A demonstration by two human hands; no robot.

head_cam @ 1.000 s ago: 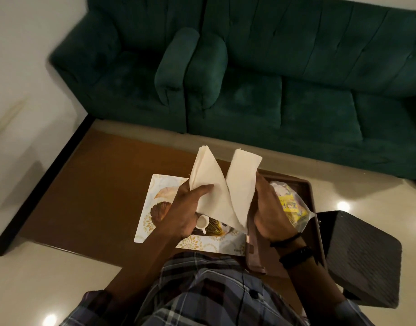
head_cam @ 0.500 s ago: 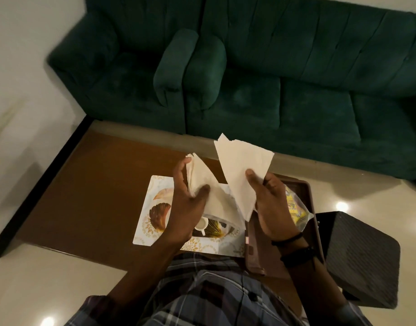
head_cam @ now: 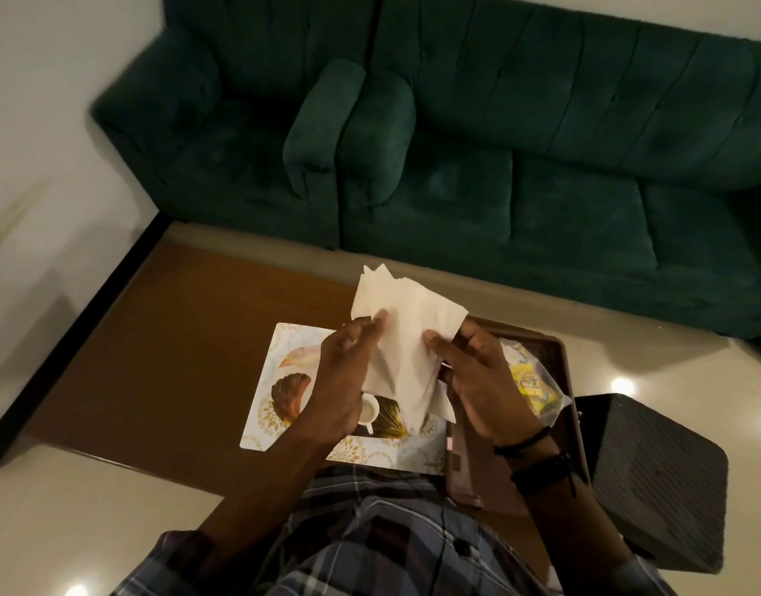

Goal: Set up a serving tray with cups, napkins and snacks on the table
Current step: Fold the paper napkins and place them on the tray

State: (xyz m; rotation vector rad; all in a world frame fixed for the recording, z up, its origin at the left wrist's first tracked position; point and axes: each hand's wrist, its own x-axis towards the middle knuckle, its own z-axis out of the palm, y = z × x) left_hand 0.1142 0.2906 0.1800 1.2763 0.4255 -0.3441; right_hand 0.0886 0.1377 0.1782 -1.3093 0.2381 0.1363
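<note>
White paper napkins [head_cam: 406,329] are held up between both hands above the table. My left hand [head_cam: 344,380] pinches their left side, my right hand [head_cam: 477,380] pinches the right side. Below them lies a patterned white-and-gold tray [head_cam: 279,380] with a small white cup [head_cam: 368,410] on it. A clear snack packet with yellow print [head_cam: 531,385] rests in a dark brown tray [head_cam: 561,380] at the right, partly hidden by my right hand.
The trays sit on a brown wooden table [head_cam: 176,337] with a black left edge. A phone [head_cam: 460,471] lies on the brown tray's near side. A dark stool [head_cam: 653,475] stands at the right, and a green sofa [head_cam: 456,144] lies beyond the table.
The two separate napkin bundles, held apart in each hand, have been brought together into one stack gripped by both hands.
</note>
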